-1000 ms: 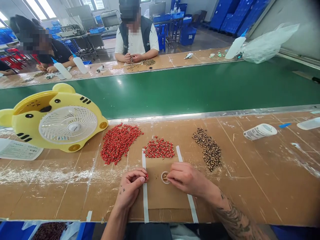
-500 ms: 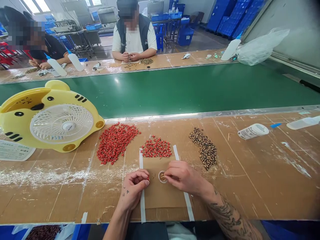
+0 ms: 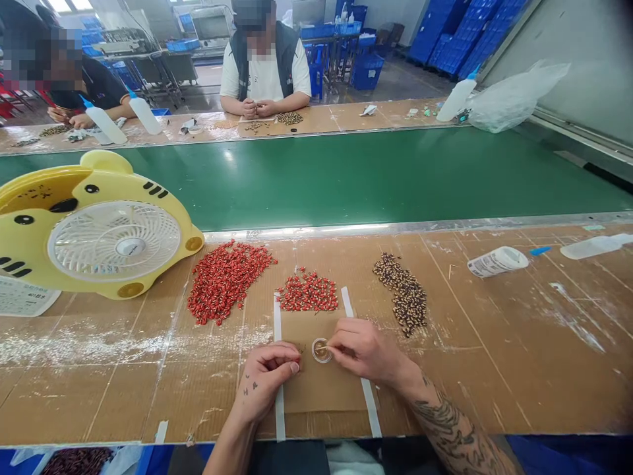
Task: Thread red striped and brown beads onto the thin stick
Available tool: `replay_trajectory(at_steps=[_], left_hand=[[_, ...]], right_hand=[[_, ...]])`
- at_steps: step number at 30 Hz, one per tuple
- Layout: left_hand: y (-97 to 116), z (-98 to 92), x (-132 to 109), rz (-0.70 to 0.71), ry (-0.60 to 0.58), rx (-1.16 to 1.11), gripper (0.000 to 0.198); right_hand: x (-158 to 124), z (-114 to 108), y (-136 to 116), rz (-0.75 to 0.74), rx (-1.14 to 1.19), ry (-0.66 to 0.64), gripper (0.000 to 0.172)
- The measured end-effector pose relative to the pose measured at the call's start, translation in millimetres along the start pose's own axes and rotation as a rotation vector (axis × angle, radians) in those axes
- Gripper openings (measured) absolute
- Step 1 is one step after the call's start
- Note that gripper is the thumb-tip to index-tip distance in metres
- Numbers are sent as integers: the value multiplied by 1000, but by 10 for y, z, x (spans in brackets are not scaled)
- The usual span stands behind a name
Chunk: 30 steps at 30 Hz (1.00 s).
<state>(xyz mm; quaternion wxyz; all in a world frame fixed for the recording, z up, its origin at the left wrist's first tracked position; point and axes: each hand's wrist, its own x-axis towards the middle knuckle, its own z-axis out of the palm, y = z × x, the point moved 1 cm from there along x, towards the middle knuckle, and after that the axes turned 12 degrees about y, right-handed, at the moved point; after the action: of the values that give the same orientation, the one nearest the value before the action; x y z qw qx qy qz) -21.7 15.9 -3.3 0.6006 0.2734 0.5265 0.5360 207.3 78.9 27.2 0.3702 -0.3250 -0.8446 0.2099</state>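
Note:
My left hand (image 3: pixel 270 377) is closed in a pinch at the left side of the taped brown sheet (image 3: pixel 326 392). A small red piece, mostly hidden, sits between its thumb and finger. My right hand (image 3: pixel 364 349) pinches a thin pale stick like a toothpick (image 3: pixel 324 348), whose tip is in a small round clear dish (image 3: pixel 321 358). Just beyond the hands, a small pile of red pieces with metallic ends (image 3: pixel 307 292) lies at the sheet's top edge. To its left is a larger red pile (image 3: pixel 225 284); to the right lies a pile of dark and gold pieces (image 3: pixel 405 295).
A yellow animal-shaped fan (image 3: pixel 116 231) stands at the left. On the right lie a white bottle (image 3: pixel 497 262) and a clear squeeze bottle (image 3: pixel 596 246). A green belt (image 3: pixel 346 175) runs behind the cardboard-covered table (image 3: pixel 459 369). Two people sit across it.
My left hand has moved slightly right and down, and its red piece shows less. The stick's tip stays at the dish. The whole view has shifted slightly.

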Motion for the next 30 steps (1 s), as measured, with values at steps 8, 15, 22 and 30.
replay_trajectory(at_steps=[8, 15, 22, 30], left_hand=[[75, 95, -60, -52, 88, 210, 16], [68, 149, -78, -6, 167, 250, 10], [56, 212, -101, -11, 130, 245, 12], [71, 241, -131, -30, 102, 221, 12]], right_hand=[[-20, 3, -10, 28, 10, 5, 27], [-3, -143, -70, 77, 110, 53, 19], [13, -247, -218, 119, 234, 221, 15], [42, -185, -273, 109, 223, 200, 14]])
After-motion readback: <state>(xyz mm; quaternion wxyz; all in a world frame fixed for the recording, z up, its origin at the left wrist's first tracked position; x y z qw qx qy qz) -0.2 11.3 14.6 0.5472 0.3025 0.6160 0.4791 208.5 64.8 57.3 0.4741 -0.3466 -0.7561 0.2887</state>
